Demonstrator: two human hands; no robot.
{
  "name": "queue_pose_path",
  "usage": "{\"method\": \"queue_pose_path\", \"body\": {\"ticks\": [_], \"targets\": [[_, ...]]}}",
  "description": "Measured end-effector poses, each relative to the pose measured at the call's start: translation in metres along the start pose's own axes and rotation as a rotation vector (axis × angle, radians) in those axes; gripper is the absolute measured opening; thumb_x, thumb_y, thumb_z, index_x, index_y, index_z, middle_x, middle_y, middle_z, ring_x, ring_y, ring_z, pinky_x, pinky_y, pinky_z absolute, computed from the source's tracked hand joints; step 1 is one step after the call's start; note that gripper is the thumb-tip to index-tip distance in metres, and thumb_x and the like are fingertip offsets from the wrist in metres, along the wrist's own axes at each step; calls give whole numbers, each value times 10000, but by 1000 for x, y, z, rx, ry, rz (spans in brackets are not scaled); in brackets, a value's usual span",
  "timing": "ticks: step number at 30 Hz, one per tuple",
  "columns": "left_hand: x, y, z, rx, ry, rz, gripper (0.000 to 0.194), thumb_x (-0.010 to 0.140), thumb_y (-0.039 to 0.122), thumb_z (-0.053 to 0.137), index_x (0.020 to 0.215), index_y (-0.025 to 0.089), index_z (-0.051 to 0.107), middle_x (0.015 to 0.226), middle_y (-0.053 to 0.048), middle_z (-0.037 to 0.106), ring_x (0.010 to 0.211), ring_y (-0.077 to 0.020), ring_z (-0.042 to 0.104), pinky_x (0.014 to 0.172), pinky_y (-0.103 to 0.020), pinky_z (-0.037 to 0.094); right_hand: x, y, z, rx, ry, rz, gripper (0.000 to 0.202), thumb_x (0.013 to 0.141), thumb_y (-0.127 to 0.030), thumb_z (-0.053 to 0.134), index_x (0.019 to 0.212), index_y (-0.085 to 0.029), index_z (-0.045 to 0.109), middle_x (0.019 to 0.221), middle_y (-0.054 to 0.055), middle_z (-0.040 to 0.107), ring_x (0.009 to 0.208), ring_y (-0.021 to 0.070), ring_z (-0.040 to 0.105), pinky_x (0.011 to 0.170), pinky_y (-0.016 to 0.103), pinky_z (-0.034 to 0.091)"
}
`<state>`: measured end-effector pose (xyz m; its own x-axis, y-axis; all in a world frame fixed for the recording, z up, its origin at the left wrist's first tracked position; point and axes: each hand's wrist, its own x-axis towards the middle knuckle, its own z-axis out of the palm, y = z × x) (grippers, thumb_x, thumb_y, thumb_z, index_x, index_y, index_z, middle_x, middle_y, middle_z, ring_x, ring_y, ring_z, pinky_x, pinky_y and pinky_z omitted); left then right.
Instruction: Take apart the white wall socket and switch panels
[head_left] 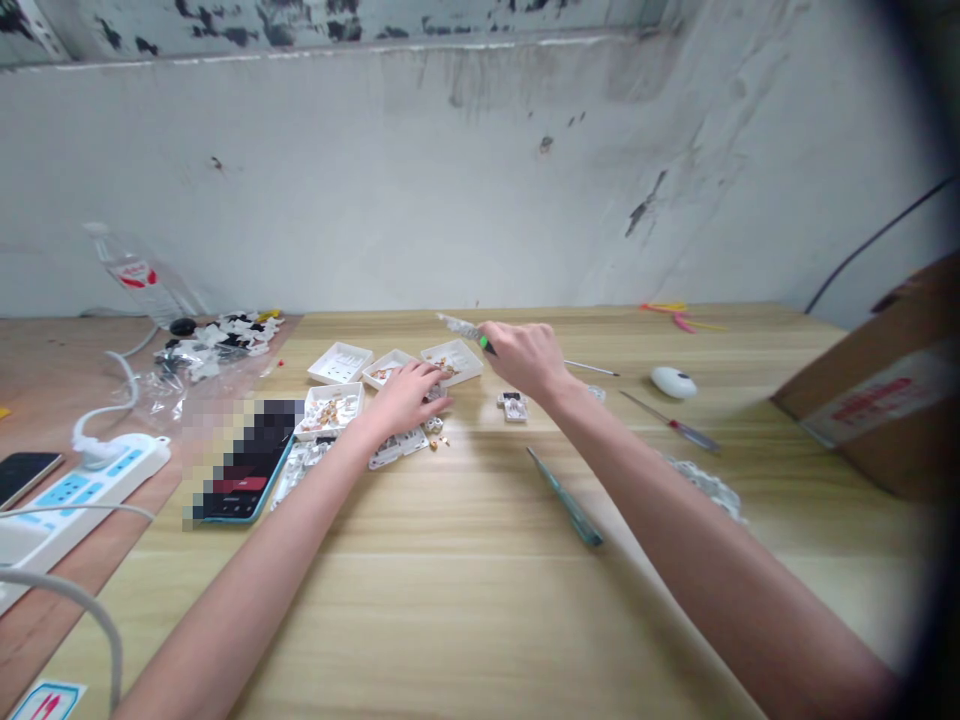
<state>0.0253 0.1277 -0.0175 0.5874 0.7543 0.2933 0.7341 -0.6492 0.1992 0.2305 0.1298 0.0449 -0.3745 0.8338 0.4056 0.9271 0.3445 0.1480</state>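
Observation:
My right hand [523, 352] is closed round a tool with a black and green handle [487, 344], whose pale end points left above the table. My left hand [409, 398] reaches over the small parts, fingers bent and slightly apart; whatever lies under its fingertips is too small to make out. Near it are white trays [340, 363] holding small metal and white pieces. White plastic parts [399, 448] and a few copper-coloured bits [439, 443] lie just below this hand. A small white module [514, 406] rests on the table below my right hand.
A phone [251, 465] and a power strip [82, 490] lie at left, with a bottle [139, 280] behind. A green screwdriver [566, 497] is between my forearms. At right are another screwdriver [675, 425], a white oval object [673, 382] and a cardboard box [885, 375].

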Motion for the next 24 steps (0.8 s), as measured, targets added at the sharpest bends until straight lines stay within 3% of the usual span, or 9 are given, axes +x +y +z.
{"method": "queue_pose_path", "body": {"ticks": [4, 7, 9, 13, 16, 20, 24], "targets": [[-2, -3, -5, -37, 22, 6, 375, 894, 396, 534, 1208, 194, 578, 1245, -110, 567, 1148, -276, 508, 972, -426, 398, -8, 10, -17, 79, 59, 172, 320, 891, -350, 427, 1027, -183, 664, 872, 108, 718, 749, 230, 637, 572, 284, 298], [-6, -8, -15, -76, 63, 14, 298, 895, 349, 540, 1141, 197, 608, 1173, -103, 594, 1108, -260, 525, 960, -430, 405, -27, 22, -36, 403, 19, 269, 274, 802, -402, 551, 887, -186, 698, 761, 51, 681, 686, 181, 590, 562, 260, 329], [-12, -10, -23, -89, 73, 40, 225, 902, 313, 532, 1069, 200, 630, 1117, -86, 616, 1081, -243, 532, 956, -425, 407, -45, 29, -47, 643, -105, 277, 288, 759, -409, 600, 889, -171, 697, 677, 14, 631, 583, 134, 524, 527, 245, 331], [-31, -3, -33, -109, 15, 123, 187, 892, 329, 560, 1013, 214, 643, 1099, -67, 613, 1074, -228, 526, 949, -413, 409, -80, 27, -57, 881, -511, 264, 293, 744, -381, 622, 927, -159, 677, 583, -28, 581, 456, 89, 416, 473, 233, 320], [-45, 10, -34, -86, -14, 158, 226, 882, 369, 578, 1043, 221, 636, 1147, -74, 592, 1106, -236, 508, 970, -434, 390, -96, 13, -53, 906, -682, 197, 246, 748, -369, 615, 861, -158, 669, 620, 0, 635, 514, 109, 490, 504, 235, 350], [-55, 21, -34, -20, -31, 193, 214, 857, 349, 616, 1041, 241, 638, 1201, -64, 570, 1165, -248, 475, 997, -455, 364, -104, -4, -43, 793, -797, 149, 268, 790, -388, 557, 843, -156, 679, 643, 47, 676, 608, 165, 576, 566, 263, 377], [-58, 23, -30, 28, -42, 219, 132, 865, 307, 612, 970, 249, 668, 1176, -53, 582, 1162, -250, 481, 981, -454, 374, -107, -6, -44, 552, -681, 181, 299, 768, -441, 583, 882, -181, 675, 831, 81, 691, 741, 206, 597, 603, 283, 372]]}}
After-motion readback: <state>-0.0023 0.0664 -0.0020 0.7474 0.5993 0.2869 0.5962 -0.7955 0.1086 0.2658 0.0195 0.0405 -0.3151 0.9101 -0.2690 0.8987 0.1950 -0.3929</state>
